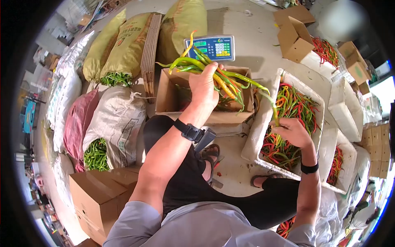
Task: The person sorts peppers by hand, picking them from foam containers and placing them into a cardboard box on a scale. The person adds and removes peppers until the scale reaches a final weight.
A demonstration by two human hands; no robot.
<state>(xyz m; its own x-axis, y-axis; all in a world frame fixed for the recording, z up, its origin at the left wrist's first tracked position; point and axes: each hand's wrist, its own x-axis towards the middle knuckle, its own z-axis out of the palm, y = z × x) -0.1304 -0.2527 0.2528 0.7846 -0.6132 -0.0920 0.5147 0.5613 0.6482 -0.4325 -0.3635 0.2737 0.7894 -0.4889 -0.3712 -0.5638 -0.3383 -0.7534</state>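
Note:
My left hand (204, 85) is closed around a bunch of long chili peppers (225, 84), green, yellow and orange, held above an open cardboard box (181, 113). Some peppers lie inside that box, partly hidden by my hand and the bunch. Between the fingers of my right hand (292, 131) is a single long yellow-green chili pepper (274, 109), pinched near its lower end. That hand is over a white foam box (254, 140) holding many red, green and orange chilies (294, 103).
A digital scale (224, 49) stands behind the cardboard box. On the left are woven sacks (119, 109), some showing green peppers, folded cardboard (151, 57) and a closed carton (101, 193). More foam boxes (345, 107) with chilies line the right.

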